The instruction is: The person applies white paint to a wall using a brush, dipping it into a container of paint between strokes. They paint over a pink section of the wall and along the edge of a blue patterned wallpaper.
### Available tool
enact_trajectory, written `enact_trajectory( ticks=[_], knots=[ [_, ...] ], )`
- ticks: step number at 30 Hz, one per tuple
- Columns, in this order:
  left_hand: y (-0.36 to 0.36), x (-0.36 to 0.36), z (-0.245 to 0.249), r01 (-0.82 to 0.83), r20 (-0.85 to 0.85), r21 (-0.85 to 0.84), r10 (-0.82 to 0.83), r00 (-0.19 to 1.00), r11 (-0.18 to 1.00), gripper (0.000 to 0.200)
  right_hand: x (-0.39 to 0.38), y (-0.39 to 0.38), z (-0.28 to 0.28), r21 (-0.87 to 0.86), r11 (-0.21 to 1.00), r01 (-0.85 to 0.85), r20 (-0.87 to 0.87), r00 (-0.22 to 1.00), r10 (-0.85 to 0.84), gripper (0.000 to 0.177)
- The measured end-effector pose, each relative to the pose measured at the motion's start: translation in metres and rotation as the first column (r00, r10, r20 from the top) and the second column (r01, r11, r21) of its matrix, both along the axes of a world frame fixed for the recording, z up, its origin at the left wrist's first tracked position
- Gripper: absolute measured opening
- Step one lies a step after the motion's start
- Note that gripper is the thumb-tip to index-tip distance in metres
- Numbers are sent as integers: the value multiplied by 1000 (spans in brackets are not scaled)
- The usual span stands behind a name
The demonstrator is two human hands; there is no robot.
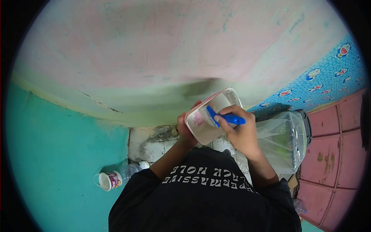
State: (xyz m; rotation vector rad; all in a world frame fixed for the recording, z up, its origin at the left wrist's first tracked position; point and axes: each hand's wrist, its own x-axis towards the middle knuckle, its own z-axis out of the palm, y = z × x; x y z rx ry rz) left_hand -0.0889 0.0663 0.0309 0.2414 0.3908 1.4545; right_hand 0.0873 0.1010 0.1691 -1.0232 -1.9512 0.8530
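Note:
A white rectangular tub is held tilted in front of the wall, its open side toward me. My left hand grips it at its left edge, with the fingers partly behind it. In my right hand is a paint brush with a blue handle, its head inside the tub. The bristles are pale and hard to tell from the tub's inside. A pink printed mark shows on the tub's left side.
The wall ahead is patchy pink and pale green. At the lower left stand a small bucket and a clear plastic bottle. A container covered in clear plastic is on the right, near a pink panelled surface.

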Motion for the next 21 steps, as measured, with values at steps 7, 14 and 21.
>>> enact_trajectory(
  ticks=[7,14,21],
  knots=[
    [5,-3,-3,12,8,5,-12,1000,1000,81,-22,-14,-5,-174,974,-147,-163,979,119,15],
    [6,-9,-12,23,16,13,-23,1000,1000,78,-5,26,-37,-585,799,-141,-505,834,-223,16],
    [5,-8,-2,48,25,-31,-47,999,998,78,20,33,-47,-596,790,-144,-608,723,-327,14]
  ],
)
